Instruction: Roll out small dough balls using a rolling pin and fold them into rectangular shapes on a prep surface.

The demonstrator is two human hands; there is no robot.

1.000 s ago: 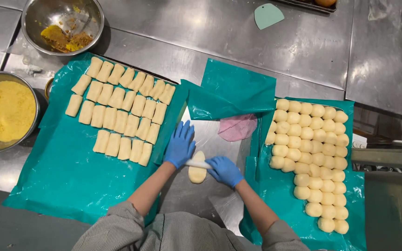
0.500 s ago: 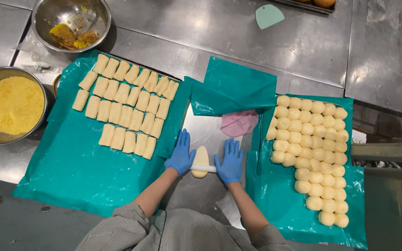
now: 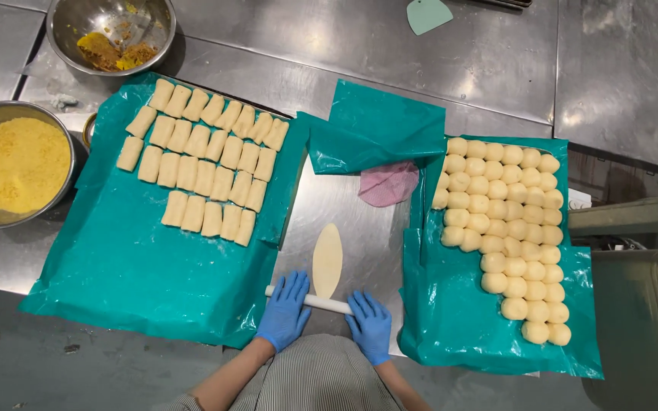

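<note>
Both my hands wear blue gloves and lie flat on a thin white rolling pin [image 3: 321, 303] near the table's front edge. My left hand [image 3: 285, 309] presses the pin's left part, my right hand [image 3: 369, 326] its right part, fingers spread. Under the pin and stretching away from me lies a long oval of flattened pale dough [image 3: 327, 259] on the bare steel table [image 3: 344, 205]. A flat pink scraper [image 3: 388, 183] lies farther back.
A teal plastic sheet [image 3: 131, 274] on the left carries several rolled dough pieces [image 3: 203, 171]. Another teal sheet [image 3: 458, 320] on the right holds several dough balls [image 3: 515, 228]. A bowl of yellow crumbs [image 3: 13, 164] and a nearly emptied bowl [image 3: 112, 34] stand at the left.
The pin has rolled back toward me with both hands on it. The dough has gone from a short lump to a long thin oval.
</note>
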